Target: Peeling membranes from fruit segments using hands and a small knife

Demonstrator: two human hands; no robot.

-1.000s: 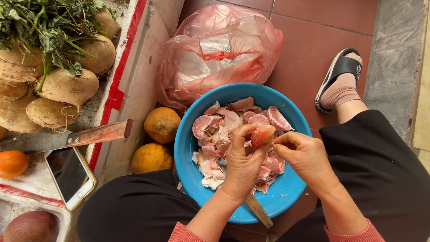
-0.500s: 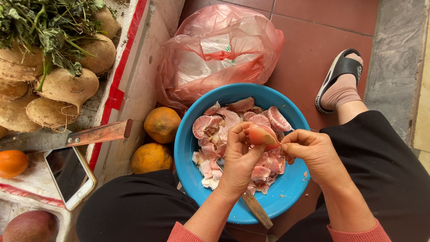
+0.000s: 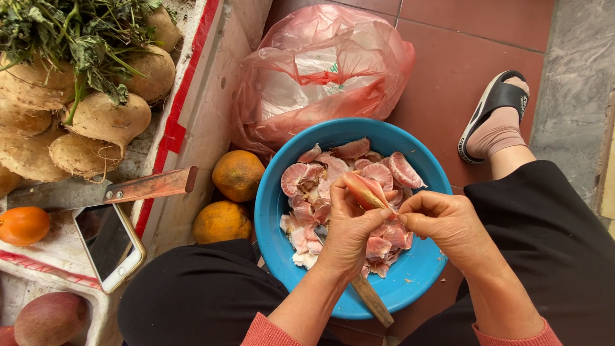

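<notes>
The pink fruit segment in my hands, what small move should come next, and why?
Probably pull the skin further off the segment: the left hand grips it above the blue bowl while the right hand pinches its tip, and part of it looks still covered.

The scene is lit evenly by soft, bright daylight; no harsh shadows are cast. A faint sheen is seen on the pink plastic bag (image 3: 320, 70) beyond the grip, and a dull reflection on the phone screen (image 3: 106, 240) far left of it. Focus is sharp throughout, and slight wide-angle stretching is noticed at the edges.
</notes>
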